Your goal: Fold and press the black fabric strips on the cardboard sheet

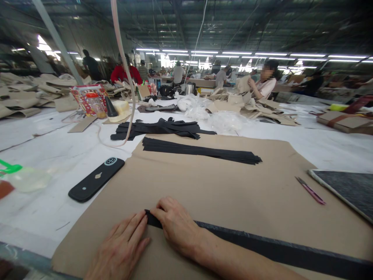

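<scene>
On the brown paper sheet [204, 186] a stack of black strips [201, 151] lies flat; the right hand [175, 225] pinches another black strip [276, 251] at its end, left hand [122, 249] flat, fingers together

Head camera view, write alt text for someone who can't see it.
The right hand presses the end of a long black strip onto a brown paper sheet, the left hand flat beside it. Farther back lie a stack of black strips, a flat black tool and pink-handled snips.
</scene>
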`<state>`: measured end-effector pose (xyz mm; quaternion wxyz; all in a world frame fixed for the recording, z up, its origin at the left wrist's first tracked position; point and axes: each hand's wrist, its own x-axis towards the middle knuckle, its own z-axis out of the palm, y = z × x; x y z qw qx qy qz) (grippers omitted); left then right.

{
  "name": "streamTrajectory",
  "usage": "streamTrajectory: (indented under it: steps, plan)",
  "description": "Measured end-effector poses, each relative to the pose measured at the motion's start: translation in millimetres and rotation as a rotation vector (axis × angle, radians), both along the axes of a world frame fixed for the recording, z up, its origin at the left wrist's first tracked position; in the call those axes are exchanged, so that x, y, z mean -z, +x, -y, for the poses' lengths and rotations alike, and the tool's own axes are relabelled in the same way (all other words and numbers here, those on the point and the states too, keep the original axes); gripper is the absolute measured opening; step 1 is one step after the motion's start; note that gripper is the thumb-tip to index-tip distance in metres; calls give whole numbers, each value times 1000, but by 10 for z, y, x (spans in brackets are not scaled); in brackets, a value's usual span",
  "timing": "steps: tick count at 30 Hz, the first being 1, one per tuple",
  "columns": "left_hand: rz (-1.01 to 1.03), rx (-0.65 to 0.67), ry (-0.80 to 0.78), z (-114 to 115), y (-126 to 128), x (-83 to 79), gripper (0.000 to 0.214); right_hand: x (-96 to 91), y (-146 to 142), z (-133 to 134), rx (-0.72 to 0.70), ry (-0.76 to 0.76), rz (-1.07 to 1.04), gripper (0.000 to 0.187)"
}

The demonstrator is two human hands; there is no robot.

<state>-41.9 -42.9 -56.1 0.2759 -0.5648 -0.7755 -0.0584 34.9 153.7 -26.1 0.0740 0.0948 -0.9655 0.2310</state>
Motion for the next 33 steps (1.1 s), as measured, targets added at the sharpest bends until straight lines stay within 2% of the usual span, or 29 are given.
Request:
streamTrajectory:
  steps: [9, 16, 23, 28, 33]
  plan:
    - [46, -17, -5, 36, -29, -15, 41, -67, 41, 36, -35, 211, -44, 16]
    - [133, -33, 5, 94, -89, -38, 38, -176, 20, 27, -48, 211, 8, 23]
    - [93, -23, 24, 72, -86, -91, 35, -184, -1, 44, -54, 216, 25, 30]
    - [81, 72, 6, 30, -142, -138, 35, -173, 22, 22, -16, 213, -1, 35]
    - [56, 149, -62, 20, -245, -168, 35, -157, 95, -110, -39, 277, -30, 12]
